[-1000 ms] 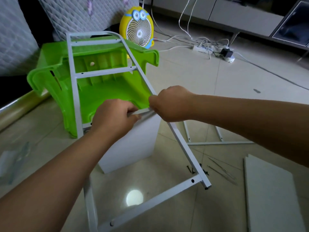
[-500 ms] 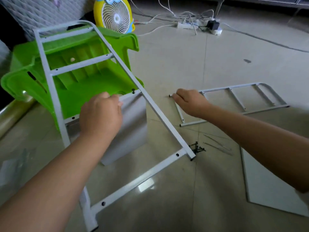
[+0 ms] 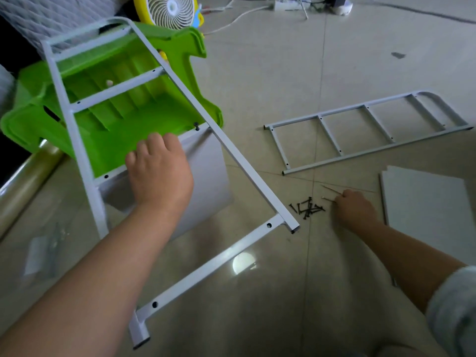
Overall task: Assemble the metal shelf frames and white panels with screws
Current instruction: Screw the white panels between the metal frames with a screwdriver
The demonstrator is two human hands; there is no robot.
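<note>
The white ladder-shaped metal shelf frame (image 3: 211, 264) is leaning on the overturned green plastic chair (image 3: 128, 135), with its footed end pointing toward the person. The left hand (image 3: 159, 173) is lying inside the frame opening. Its fingers are held together and bent over the upper edge of the square white panel (image 3: 208, 171), where that edge is meeting a crossbar; the fingertips are hidden. Open tiled floor (image 3: 283, 73) is lying to the right of the frame's long rail. The pile of black screws (image 3: 307, 208) is sitting there, just beyond the frame's near right corner. The right hand (image 3: 354, 210) is resting just beside the pile with its fingers curled; whether it is pinching anything cannot be determined. A second white metal frame (image 3: 377, 150) is lying flat farther back, and stacked white panels (image 3: 425, 210) are bordering the right hand's outer side.
</note>
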